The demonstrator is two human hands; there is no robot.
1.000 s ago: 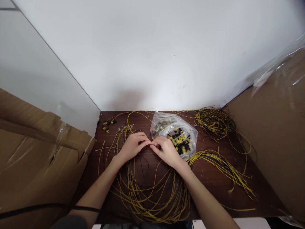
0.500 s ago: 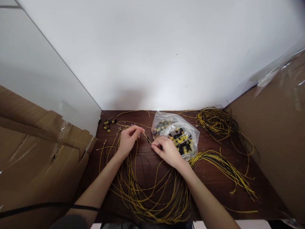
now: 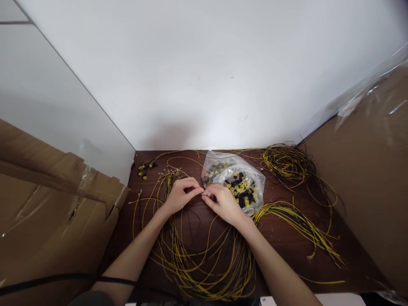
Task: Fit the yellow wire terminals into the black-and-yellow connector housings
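Over the middle of the table my left hand (image 3: 182,195) pinches a thin yellow wire, thumb and forefinger pressed together. My right hand (image 3: 221,202) is closed as well, its fingertips meeting those of the left on the same wire; any small part between them is hidden. Just behind the right hand lies a clear plastic bag (image 3: 260,183) of small black and yellow connector pieces (image 3: 244,187). A looped bundle of yellow and black wires (image 3: 204,282) spreads below both hands, its tipped ends (image 3: 170,173) gathered behind the left one.
Several black and yellow pieces (image 3: 145,171) lie at the back left. A tangled wire coil (image 3: 285,163) sits at the back right, with a straighter wire bundle (image 3: 299,223) before it. Cardboard (image 3: 57,212) borders the left side, a brown panel (image 3: 369,170) the right. A black cable (image 3: 63,278) crosses my left forearm.
My left hand has moved right and slightly down, up against the right hand's fingertips. The stretch of wire and dark piece visible between the hands is now covered. My right hand has barely shifted.
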